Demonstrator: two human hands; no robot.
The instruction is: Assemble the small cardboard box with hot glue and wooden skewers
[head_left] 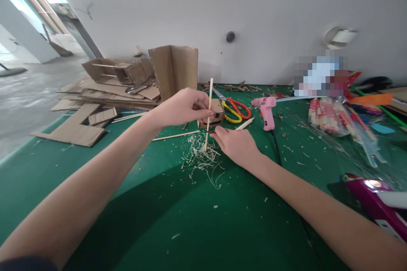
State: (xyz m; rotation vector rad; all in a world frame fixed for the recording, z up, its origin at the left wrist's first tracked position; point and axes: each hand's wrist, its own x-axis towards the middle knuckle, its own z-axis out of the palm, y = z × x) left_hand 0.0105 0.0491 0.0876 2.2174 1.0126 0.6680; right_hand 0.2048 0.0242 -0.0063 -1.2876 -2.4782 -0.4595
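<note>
A thin wooden stick (211,89) stands nearly upright, its lower end in a heap of curled wood shavings (203,156) on the green tabletop (143,228). My left hand (189,108) pinches the stick around its middle. Lower down, my right hand (233,142) is closed on a small dark tool (209,132) that touches the stick; most of the tool is hidden by the fingers. Just behind the hands sits a small cardboard box (219,112). Another stick (171,136) lies flat left of the shavings.
Scissors (243,109), a white pen-like object (244,124) and a pink glue gun (268,114) lie beyond my right hand. Cardboard pieces (76,129) are stacked at left, near a standing folded cardboard (174,67). Bagged sticks (324,114) and a magenta tool (369,194) are at right.
</note>
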